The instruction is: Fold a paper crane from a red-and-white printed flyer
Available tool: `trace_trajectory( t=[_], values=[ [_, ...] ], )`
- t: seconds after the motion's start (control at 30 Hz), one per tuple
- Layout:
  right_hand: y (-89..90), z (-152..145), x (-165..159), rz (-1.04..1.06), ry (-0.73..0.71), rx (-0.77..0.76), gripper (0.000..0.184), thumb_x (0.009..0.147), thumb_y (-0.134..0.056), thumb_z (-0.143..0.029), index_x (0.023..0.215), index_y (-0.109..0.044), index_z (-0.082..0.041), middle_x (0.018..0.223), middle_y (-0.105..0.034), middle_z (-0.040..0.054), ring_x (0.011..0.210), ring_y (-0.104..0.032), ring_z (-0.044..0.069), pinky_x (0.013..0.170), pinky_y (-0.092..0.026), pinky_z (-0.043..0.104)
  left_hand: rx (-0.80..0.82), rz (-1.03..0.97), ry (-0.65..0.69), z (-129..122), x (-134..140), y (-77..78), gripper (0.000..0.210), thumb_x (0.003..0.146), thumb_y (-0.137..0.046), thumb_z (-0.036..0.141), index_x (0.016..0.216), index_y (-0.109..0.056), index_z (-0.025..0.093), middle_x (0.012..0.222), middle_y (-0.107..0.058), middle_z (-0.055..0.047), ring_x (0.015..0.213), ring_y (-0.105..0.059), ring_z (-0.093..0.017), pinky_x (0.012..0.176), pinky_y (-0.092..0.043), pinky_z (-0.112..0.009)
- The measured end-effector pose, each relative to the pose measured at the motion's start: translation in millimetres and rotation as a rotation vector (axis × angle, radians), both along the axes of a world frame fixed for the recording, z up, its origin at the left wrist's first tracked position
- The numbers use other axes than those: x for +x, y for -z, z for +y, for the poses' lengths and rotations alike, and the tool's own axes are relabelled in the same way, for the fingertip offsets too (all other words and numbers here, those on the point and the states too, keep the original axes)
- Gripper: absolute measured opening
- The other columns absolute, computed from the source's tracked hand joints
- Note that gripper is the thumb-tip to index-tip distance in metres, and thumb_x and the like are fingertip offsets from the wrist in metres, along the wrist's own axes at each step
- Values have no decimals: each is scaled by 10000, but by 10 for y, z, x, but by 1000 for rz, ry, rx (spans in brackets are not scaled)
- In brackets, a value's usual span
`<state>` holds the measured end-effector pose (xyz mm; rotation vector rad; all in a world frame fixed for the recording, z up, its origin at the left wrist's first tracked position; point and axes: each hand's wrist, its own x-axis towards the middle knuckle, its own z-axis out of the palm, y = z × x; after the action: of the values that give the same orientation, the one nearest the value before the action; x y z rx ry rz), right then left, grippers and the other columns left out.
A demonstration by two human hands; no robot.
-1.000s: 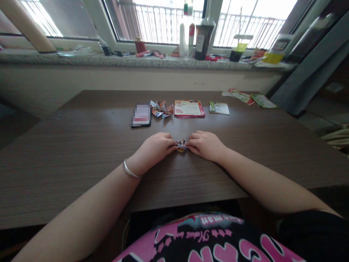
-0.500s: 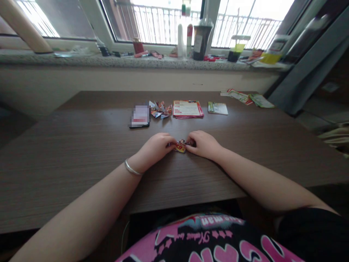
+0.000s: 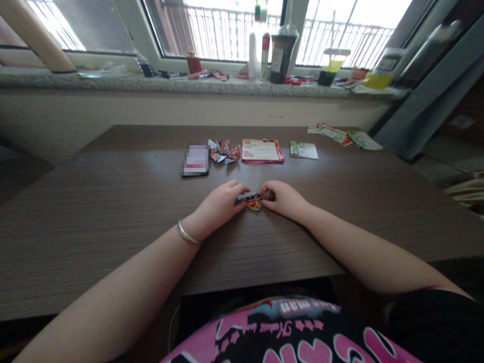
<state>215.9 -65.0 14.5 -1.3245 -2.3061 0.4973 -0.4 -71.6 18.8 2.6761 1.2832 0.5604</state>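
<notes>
A small piece of folded printed paper (image 3: pixel 253 203), yellow and red with darker patches, is between my two hands just above or on the brown table. My left hand (image 3: pixel 224 199), with a silver bangle at the wrist, holds the paper's left end; its thumb is low and its index finger is slightly raised. On the other side, my right hand (image 3: pixel 283 198) pinches the right end between thumb and curled fingers. Part of the paper is hidden by the fingers. Beyond my hands lies a cluster of folded paper pieces (image 3: pixel 226 152) in similar colours.
A phone-like flat object (image 3: pixel 195 160), blurred on top, lies left of the folded pieces. Right of them are a stack of printed sheets (image 3: pixel 262 150) and a smaller stack (image 3: pixel 304 150). Loose leaflets (image 3: pixel 364 140) lie at the far right. Cups and bottles line the windowsill (image 3: pixel 227 86).
My left index finger has lifted off the paper a little, and the paper's back edge looks more raised. The whole view has shifted slightly. My right hand keeps its pinch.
</notes>
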Motion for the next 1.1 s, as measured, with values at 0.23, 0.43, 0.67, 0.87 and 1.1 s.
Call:
trace_trajectory(
  t=[0.23,0.43,0.67,0.87,1.1],
  values=[
    [-33,-34,-3,-76,-65,47,116,794,-634,-217,894,-680,-182,810,-644,11,754,-553,134,689,-386,238,9,12,96,34,-4,39,157,865,-588,183,980,-695,174,922,-652,-64,865,-607,-177,819,-482,-299],
    [-70,-101,-30,-201,-43,122,168,868,-582,-336,918,-699,-226,917,-664,21,830,-590,151,666,-376,242,46,103,62,-1,64,-1,106,871,-601,208,871,-697,163,866,-657,-62,860,-600,-200,807,-478,-318],
    [-141,-155,-78,-325,-25,172,166,883,-562,-345,865,-673,-222,928,-672,22,865,-600,162,636,-359,247,31,196,21,-64,56,-104,147,890,-550,215,859,-687,176,873,-651,-54,857,-606,-194,785,-477,-297],
    [-163,-174,-81,-360,4,170,186,895,-545,-366,865,-669,-230,941,-673,17,843,-606,164,595,-338,255,51,311,-45,-83,-40,-189,112,831,-571,221,860,-676,195,878,-655,-47,806,-616,-200,707,-471,-289],
    [-209,-193,-23,-398,20,133,154,889,-537,-324,874,-657,-229,971,-675,23,870,-619,172,618,-364,260,61,387,-83,-105,-57,-235,130,822,-565,254,844,-679,195,871,-666,-60,798,-631,-220,673,-470,-301]
  ],
)
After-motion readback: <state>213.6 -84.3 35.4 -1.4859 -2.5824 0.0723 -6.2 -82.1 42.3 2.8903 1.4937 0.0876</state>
